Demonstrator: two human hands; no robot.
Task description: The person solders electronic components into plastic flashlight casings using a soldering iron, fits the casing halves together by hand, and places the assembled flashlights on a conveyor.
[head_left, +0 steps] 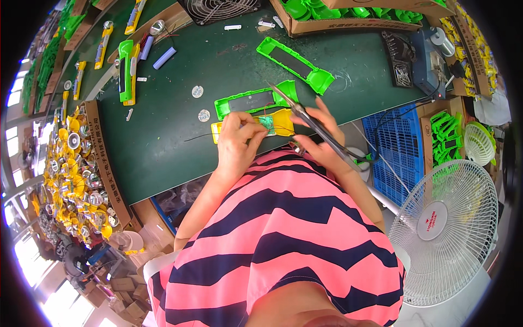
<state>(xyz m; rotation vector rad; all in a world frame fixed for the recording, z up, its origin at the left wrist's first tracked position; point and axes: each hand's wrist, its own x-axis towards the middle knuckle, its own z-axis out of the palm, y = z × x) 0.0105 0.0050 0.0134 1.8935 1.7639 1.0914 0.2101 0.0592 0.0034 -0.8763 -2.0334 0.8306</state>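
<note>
Yellow flashlight casing (284, 124) holds green circuit board (266, 125). Left hand (236, 139) at board, grip unclear; right hand (321, 150) grasps soldering iron (317, 127). Far cardboard box (354, 26): green casings (300, 8).

Strong white light is let in by the windows (28, 252) on the left, and they are washed out to white. The green counter (158, 158) is lit brightly, with only soft shadows. The hands (237, 139) are shown quite clearly. Near the round rim, straight lines are bent, small things are smeared, and a purple glow is seen. The corners are left black.
</note>
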